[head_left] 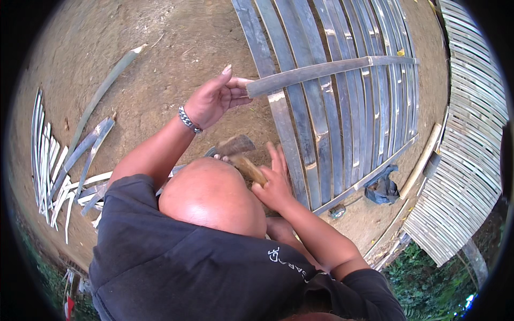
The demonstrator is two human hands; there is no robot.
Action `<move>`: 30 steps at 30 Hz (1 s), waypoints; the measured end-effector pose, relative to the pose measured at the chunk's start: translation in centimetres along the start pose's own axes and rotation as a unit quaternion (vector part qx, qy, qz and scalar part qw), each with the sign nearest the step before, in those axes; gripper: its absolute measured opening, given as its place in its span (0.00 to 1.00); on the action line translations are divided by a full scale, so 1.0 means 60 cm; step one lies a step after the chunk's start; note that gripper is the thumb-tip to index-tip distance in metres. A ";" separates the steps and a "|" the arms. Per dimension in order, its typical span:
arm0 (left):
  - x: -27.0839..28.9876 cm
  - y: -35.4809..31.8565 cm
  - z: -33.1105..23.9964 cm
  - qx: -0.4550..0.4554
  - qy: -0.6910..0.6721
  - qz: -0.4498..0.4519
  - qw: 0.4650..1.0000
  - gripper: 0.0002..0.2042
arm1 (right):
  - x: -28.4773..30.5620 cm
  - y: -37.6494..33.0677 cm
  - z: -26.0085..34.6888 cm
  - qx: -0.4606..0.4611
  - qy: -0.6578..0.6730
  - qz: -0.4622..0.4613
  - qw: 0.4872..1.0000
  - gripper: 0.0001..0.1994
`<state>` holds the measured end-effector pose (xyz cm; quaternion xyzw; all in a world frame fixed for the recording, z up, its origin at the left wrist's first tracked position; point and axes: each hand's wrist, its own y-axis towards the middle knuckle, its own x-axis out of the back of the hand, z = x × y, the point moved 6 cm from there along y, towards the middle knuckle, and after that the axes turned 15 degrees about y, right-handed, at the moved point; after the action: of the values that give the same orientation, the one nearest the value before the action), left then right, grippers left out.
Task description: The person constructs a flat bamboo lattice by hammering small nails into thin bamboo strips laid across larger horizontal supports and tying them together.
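My left hand point(217, 99) is at the cut end of a split bamboo strip point(310, 72), thumb stretched out and fingertips against the end. This strip lies crosswise over a row of long, dark bamboo slats point(316, 128). Beside the nearest slat, my right hand point(276, 182) is closed round the wooden handle of a hatchet-like tool point(235, 147), with some fingers extended. The tool's broad, dull head points toward the left hand. My bare knee point(211, 192) partly hides it, so its exact kind is unclear.
Cut pale bamboo strips point(48, 166) lie piled on the dirt floor at left, near a long curved bamboo piece point(104, 85). A black plastic bag point(382, 187) and a bamboo pole point(420, 163) lie right of the slats. Beyond stands a slatted bamboo panel point(460, 134).
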<state>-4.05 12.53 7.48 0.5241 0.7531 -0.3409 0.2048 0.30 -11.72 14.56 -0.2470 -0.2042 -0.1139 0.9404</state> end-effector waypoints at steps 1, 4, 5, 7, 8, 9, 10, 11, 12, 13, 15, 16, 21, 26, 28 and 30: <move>0.004 -0.003 -0.003 -0.005 0.003 0.000 1.000 0.32 | -0.003 0.008 -0.006 -0.021 -0.011 -0.021 0.999 0.15; 0.015 0.002 -0.001 0.015 0.027 -0.020 0.999 0.32 | -0.004 0.009 -0.023 -0.081 -0.007 -0.063 0.995 0.17; 0.016 0.004 -0.002 0.020 0.049 -0.026 0.998 0.32 | -0.004 0.002 -0.021 -0.057 -0.044 -0.083 0.994 0.18; 0.015 0.010 -0.006 0.031 0.090 -0.039 0.995 0.31 | -0.004 -0.013 -0.030 -0.054 -0.010 -0.081 0.995 0.19; 0.027 0.018 -0.003 0.033 0.124 -0.047 0.991 0.27 | -0.003 -0.016 -0.032 -0.049 0.007 -0.078 0.996 0.20; 0.045 0.031 0.004 0.035 0.157 -0.055 0.985 0.24 | -0.001 -0.019 -0.032 -0.053 0.012 -0.083 0.995 0.20; 0.057 0.040 0.012 0.040 0.188 -0.063 0.979 0.21 | 0.000 -0.023 -0.034 -0.060 0.017 -0.087 0.994 0.20; 0.058 0.048 0.003 0.049 0.335 -0.103 0.935 0.19 | 0.003 -0.026 -0.035 -0.067 0.021 -0.092 0.993 0.19; 0.056 0.058 -0.009 0.060 0.474 -0.139 0.867 0.17 | 0.005 -0.028 -0.031 -0.048 0.025 -0.097 0.994 0.20; 0.058 0.063 -0.021 0.072 0.601 -0.175 0.777 0.15 | 0.008 -0.030 -0.026 -0.027 0.030 -0.100 0.994 0.20; 0.068 0.087 -0.022 -0.021 0.713 -0.182 0.677 0.16 | 0.012 -0.025 -0.014 0.010 0.021 -0.094 0.995 0.20; 0.071 0.101 -0.015 -0.068 0.761 -0.179 0.620 0.16 | 0.015 -0.024 -0.008 0.024 0.004 -0.086 0.996 0.20; 0.063 0.162 0.003 -0.101 0.821 -0.130 0.547 0.15 | 0.017 -0.022 -0.006 0.030 0.003 -0.070 0.997 0.19; 0.052 0.182 0.010 -0.087 0.869 -0.075 0.481 0.15 | 0.016 -0.016 -0.005 0.021 -0.003 -0.075 0.997 0.19; 0.068 0.196 0.029 -0.104 0.868 -0.075 0.479 0.15 | 0.014 -0.014 -0.012 0.034 0.001 -0.070 0.997 0.19; 0.084 0.207 0.045 -0.164 0.861 -0.090 0.473 0.14 | 0.011 -0.013 -0.020 0.028 0.017 -0.070 0.997 0.19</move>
<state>5.51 16.57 -1.45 0.4397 0.6355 0.3956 -0.4963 1.01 -13.10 14.22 -0.2032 -0.2080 -0.1783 0.9400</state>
